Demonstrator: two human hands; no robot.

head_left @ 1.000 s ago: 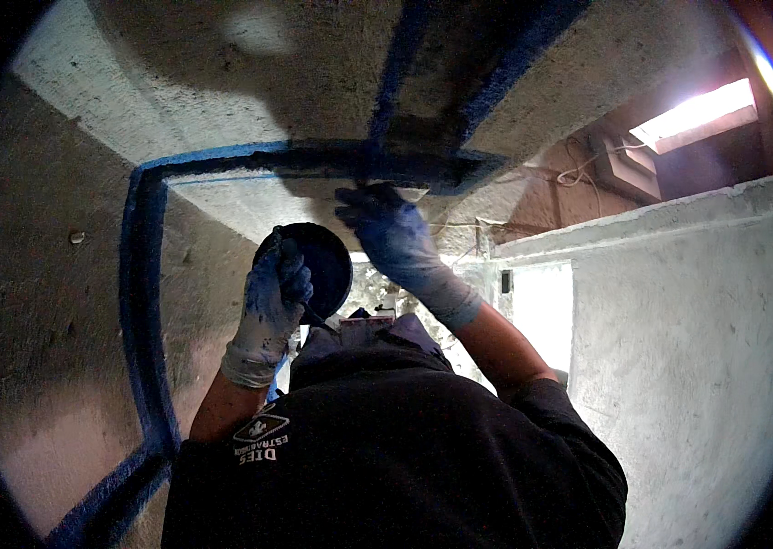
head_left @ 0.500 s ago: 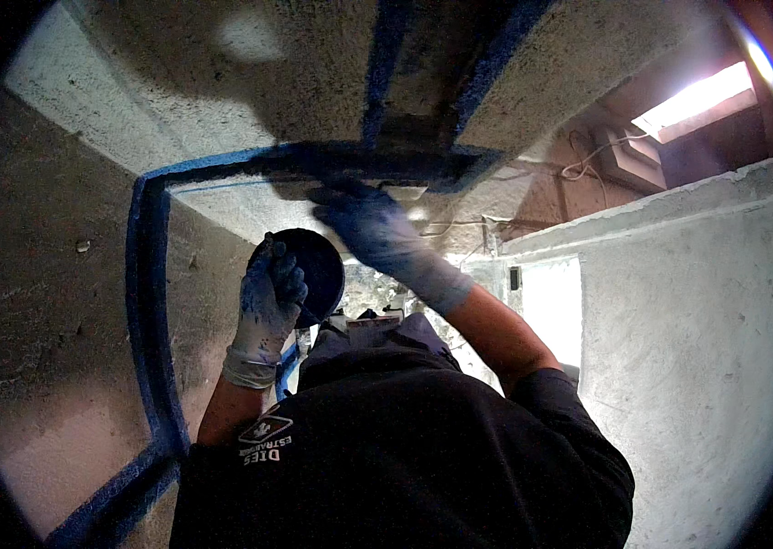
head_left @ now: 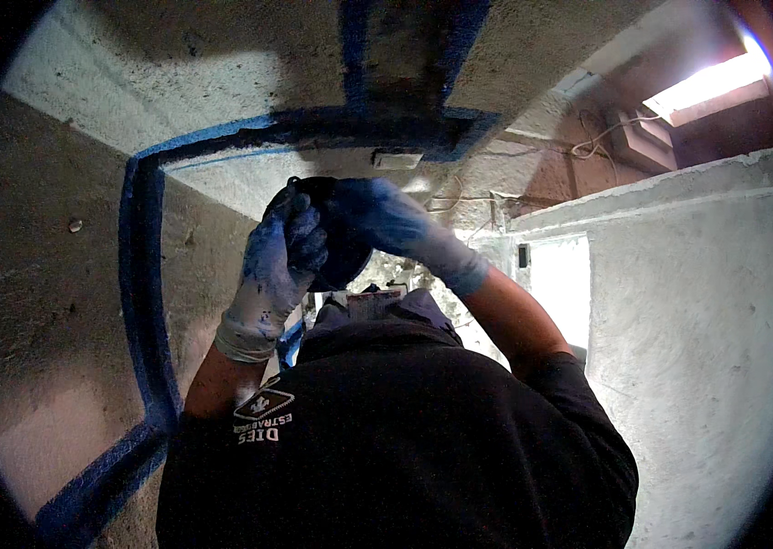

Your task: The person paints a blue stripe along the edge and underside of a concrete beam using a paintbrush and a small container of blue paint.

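Observation:
My left hand [head_left: 281, 252], in a white glove smeared with blue, is closed on the upper rim of a dark round bucket [head_left: 345, 261]. My right hand [head_left: 382, 215], gloved and heavily stained blue, reaches over to the bucket's mouth. Its fingers are lost in shadow there, so whether they hold anything cannot be made out. Just above both hands, a wide blue painted band [head_left: 313, 128] runs across the rough plaster. The inside of the bucket looks dark, and its contents do not show.
The blue band continues down the left wall [head_left: 144, 274]. Two blue stripes [head_left: 354, 55] run along the surface overhead. A pale wall [head_left: 679, 348] stands at the right, with a bright opening [head_left: 560, 293]. A loose cable [head_left: 592, 142] hangs below a skylight [head_left: 711, 87].
My right hand has come down from the painted band to the bucket's mouth. My left hand has lifted the bucket slightly and shifted it right. The whole view has shifted a little.

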